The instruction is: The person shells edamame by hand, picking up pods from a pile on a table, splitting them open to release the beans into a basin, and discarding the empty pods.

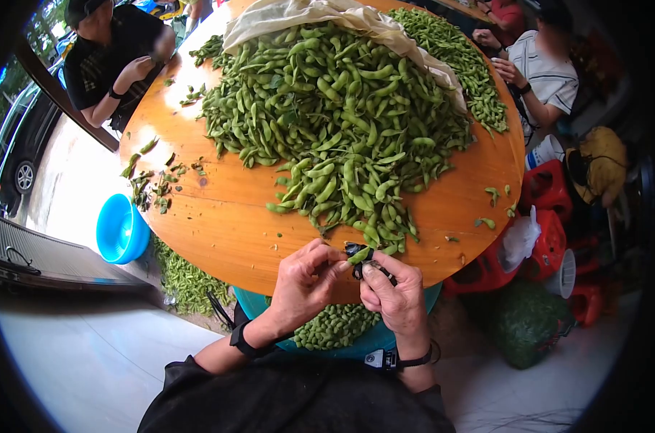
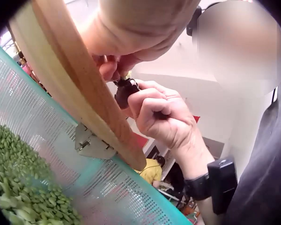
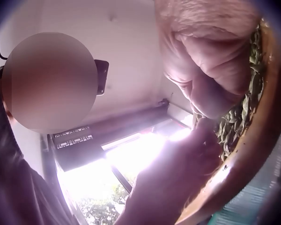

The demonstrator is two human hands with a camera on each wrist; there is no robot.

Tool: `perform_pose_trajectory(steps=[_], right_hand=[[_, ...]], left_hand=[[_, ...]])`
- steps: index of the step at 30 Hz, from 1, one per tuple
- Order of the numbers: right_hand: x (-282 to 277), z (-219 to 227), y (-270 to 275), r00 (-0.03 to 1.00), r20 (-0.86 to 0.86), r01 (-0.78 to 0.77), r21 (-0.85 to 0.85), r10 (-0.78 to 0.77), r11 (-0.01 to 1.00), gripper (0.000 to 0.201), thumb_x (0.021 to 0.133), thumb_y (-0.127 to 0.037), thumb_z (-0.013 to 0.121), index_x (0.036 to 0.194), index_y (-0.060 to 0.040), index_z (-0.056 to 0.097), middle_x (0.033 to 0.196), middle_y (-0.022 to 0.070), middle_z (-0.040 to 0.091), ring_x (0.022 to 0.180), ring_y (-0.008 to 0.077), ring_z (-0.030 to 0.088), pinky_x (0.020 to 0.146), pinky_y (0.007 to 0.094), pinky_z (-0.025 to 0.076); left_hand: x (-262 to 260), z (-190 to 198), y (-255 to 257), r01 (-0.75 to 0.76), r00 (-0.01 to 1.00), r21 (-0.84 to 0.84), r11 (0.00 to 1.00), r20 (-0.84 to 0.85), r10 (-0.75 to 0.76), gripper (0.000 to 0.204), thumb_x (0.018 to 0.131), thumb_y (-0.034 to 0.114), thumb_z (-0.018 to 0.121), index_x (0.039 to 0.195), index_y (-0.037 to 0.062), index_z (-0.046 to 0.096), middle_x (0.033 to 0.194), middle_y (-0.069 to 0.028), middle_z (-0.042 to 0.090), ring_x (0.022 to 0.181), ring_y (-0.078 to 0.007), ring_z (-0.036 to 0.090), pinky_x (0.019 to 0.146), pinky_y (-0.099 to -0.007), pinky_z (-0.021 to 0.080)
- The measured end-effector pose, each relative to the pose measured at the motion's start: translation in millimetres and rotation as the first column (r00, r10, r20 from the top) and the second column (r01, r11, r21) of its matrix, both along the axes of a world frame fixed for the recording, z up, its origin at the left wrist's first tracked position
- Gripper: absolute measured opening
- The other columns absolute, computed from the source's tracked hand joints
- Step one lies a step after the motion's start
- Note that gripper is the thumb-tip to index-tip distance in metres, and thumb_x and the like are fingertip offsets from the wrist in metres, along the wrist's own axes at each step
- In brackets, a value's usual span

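Over the table's near edge my two hands meet. My left hand (image 1: 307, 283) pinches a green soybean pod (image 1: 358, 256) between thumb and finger. Close against it, my right hand (image 1: 396, 294) has its fingers curled round a small black object (image 2: 125, 91); I cannot tell what kind it is. A large heap of soybean pods (image 1: 334, 108) lies just beyond both hands, its near tip reaching almost to them. Below the hands, under the table edge, a teal mesh basket (image 2: 145, 201) holds many small green beans (image 1: 334, 325). In the right wrist view the fingers mostly hide the work.
A round wooden table (image 1: 219, 209) carries the heap, partly covered by pale cloth (image 1: 327, 13). Leaf scraps (image 1: 154, 187) lie at its left. A blue basin (image 1: 121, 229) stands beside more pods on the floor. Red stools (image 1: 547, 187) are at right. People sit across the table.
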State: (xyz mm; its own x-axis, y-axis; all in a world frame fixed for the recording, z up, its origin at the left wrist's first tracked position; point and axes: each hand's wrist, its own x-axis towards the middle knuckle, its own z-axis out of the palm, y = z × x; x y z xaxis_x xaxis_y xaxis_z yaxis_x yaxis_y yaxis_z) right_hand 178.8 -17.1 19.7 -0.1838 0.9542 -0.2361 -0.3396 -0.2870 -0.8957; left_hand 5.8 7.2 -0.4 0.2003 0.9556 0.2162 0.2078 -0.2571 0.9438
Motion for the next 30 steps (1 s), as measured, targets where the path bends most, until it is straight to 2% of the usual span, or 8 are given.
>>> perform_pose_trajectory(steps=[7,10,12,17,19,24,28,30], right_hand=[[-7,-4,-6,0.990,0.104,0.082,0.146,-0.098,0.986,0.020,0.099,-0.004,0.056,0.115,0.0073,0.062,0.085,-0.0017,0.050,0.056,0.0030,0.045,0.047,0.0201,0.033],[0,-5,-5,0.995,-0.094,0.039,0.091,-0.031,0.995,0.019,0.097,-0.001,0.057,0.114,0.0062,0.064,0.084,-0.0021,0.051,0.056,0.0027,0.044,0.046,0.0203,0.032],[8,-13,-4,0.966,-0.259,0.021,0.052,-0.007,0.998,0.019,0.097,-0.001,0.057,0.114,0.0053,0.064,0.083,-0.0024,0.051,0.056,0.0027,0.044,0.046,0.0204,0.032],[10,-2,-5,0.992,-0.121,0.029,0.044,-0.023,0.999,0.016,0.097,0.000,0.057,0.109,0.0048,0.065,0.079,-0.0028,0.052,0.057,0.0028,0.046,0.047,0.0204,0.034],[10,0,-5,0.942,0.324,0.032,0.177,-0.089,0.984,0.013,0.093,-0.001,0.060,0.103,0.0040,0.066,0.077,0.0023,0.056,0.057,0.0105,0.053,0.051,0.0255,0.041],[6,-4,-8,0.778,0.620,-0.144,0.340,-0.106,0.929,0.013,0.085,-0.001,0.063,0.097,0.0017,0.066,0.078,0.0146,0.058,0.069,0.0279,0.061,0.061,0.0357,0.047],[17,2,-12,0.834,0.551,-0.257,0.349,0.024,0.901,0.010,0.086,0.000,0.063,0.095,0.0047,0.065,0.075,0.0105,0.058,0.061,0.0210,0.061,0.056,0.0315,0.046],[20,3,-14,0.882,0.446,-0.308,0.307,0.150,0.900,0.010,0.087,0.000,0.063,0.094,0.0061,0.065,0.074,0.0090,0.058,0.059,0.0179,0.060,0.054,0.0299,0.045]], left_hand=[[7,0,-10,-0.086,0.991,0.147,0.985,-0.086,0.099,0.006,0.087,0.000,0.068,0.090,-0.0006,0.064,0.075,-0.0067,0.057,0.065,-0.0203,0.056,0.058,-0.0320,0.045],[3,-9,-13,0.123,0.931,-0.261,0.958,0.363,-0.020,0.004,0.095,0.005,0.064,0.092,0.0022,0.063,0.078,-0.0001,0.058,0.065,-0.0130,0.054,0.057,-0.0259,0.042],[0,-5,-12,0.634,0.521,-0.465,0.618,0.847,0.104,0.010,0.100,0.012,0.059,0.095,0.0042,0.063,0.078,0.0024,0.056,0.064,-0.0107,0.049,0.056,-0.0246,0.037],[2,-5,-7,0.548,0.698,-0.509,0.664,0.715,-0.028,0.013,0.100,0.016,0.060,0.099,0.0035,0.063,0.082,0.0000,0.057,0.067,-0.0109,0.052,0.057,-0.0245,0.039],[12,8,-6,-0.002,0.961,-0.179,0.984,0.272,0.052,0.012,0.096,0.013,0.065,0.097,0.0009,0.064,0.087,-0.0021,0.058,0.074,-0.0121,0.056,0.064,-0.0262,0.046],[8,10,2,0.153,0.988,0.078,0.985,-0.022,-0.152,0.009,0.086,0.004,0.073,0.089,-0.0014,0.066,0.093,-0.0058,0.058,0.085,-0.0118,0.058,0.071,-0.0250,0.049],[-4,10,8,0.555,0.758,-0.537,0.635,0.642,-0.120,0.013,0.092,0.013,0.069,0.084,0.0031,0.065,0.086,-0.0008,0.054,0.082,-0.0110,0.053,0.068,-0.0251,0.045],[2,-10,7,0.709,0.537,-0.369,0.601,0.835,-0.121,0.016,0.093,0.017,0.068,0.085,0.0031,0.065,0.088,-0.0007,0.053,0.085,-0.0113,0.051,0.072,-0.0255,0.041]])
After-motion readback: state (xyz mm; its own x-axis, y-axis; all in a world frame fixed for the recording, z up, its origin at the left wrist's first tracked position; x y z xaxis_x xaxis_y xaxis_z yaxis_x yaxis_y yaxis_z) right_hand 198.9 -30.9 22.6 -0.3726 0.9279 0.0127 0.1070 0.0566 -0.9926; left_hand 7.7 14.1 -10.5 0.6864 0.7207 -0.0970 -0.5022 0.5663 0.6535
